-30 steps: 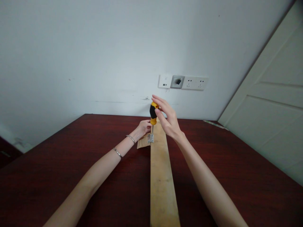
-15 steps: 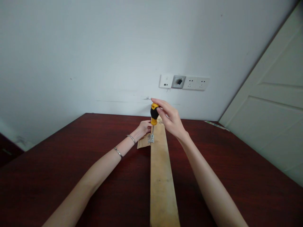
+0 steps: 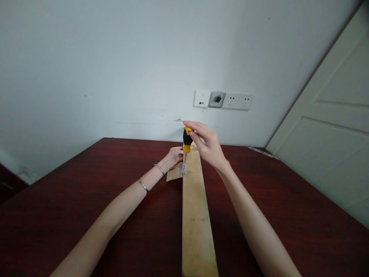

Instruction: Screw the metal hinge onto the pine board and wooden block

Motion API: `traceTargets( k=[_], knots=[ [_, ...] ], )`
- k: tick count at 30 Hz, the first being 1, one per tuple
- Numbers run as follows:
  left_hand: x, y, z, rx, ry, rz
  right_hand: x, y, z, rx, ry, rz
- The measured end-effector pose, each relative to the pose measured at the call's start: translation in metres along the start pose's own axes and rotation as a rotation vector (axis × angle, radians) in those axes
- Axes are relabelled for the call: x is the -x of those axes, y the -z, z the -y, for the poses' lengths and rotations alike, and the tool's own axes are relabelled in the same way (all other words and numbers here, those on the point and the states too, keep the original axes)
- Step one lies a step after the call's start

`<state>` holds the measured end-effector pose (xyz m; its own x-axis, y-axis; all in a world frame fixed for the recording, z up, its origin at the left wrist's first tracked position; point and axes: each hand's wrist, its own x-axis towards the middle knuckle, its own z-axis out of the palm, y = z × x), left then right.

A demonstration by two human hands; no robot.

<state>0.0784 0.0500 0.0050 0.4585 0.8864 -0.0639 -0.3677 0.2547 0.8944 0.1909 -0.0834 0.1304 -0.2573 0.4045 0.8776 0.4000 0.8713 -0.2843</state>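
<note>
A long pale wooden plank [image 3: 196,215] lies lengthwise on the dark red table [image 3: 86,200]. A small metal hinge [image 3: 182,169] sits at the plank's left edge near its far end, next to a small wooden piece [image 3: 174,174]. A screwdriver [image 3: 186,141] with a yellow and black handle stands upright, its tip on the hinge. My right hand [image 3: 209,146] is closed round the top of the handle. My left hand [image 3: 173,156] rests by the hinge and the small piece, fingers curled against them.
A white wall stands behind the table with a row of sockets [image 3: 223,100]. A white door [image 3: 331,127] is at the right. A thin strip [image 3: 262,152] lies near the table's far right edge.
My right hand's fingers, stretched out around the handle a second ago, have closed on it and the hand has dropped slightly. My left hand has stayed in place.
</note>
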Motion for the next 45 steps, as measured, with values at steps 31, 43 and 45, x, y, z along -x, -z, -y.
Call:
traceTargets(
  k=[31, 43, 45],
  knots=[
    [0.003, 0.009, -0.001, -0.052, -0.067, 0.027, 0.001, 0.005, 0.006, -0.001, -0.194, 0.053],
    [0.006, 0.01, -0.004, -0.032, -0.09, 0.037, 0.003, -0.002, 0.002, 0.116, -0.171, -0.05],
    [0.01, 0.008, -0.006, -0.046, -0.085, 0.054, 0.004, -0.005, 0.003, 0.16, -0.165, -0.08]
  ],
)
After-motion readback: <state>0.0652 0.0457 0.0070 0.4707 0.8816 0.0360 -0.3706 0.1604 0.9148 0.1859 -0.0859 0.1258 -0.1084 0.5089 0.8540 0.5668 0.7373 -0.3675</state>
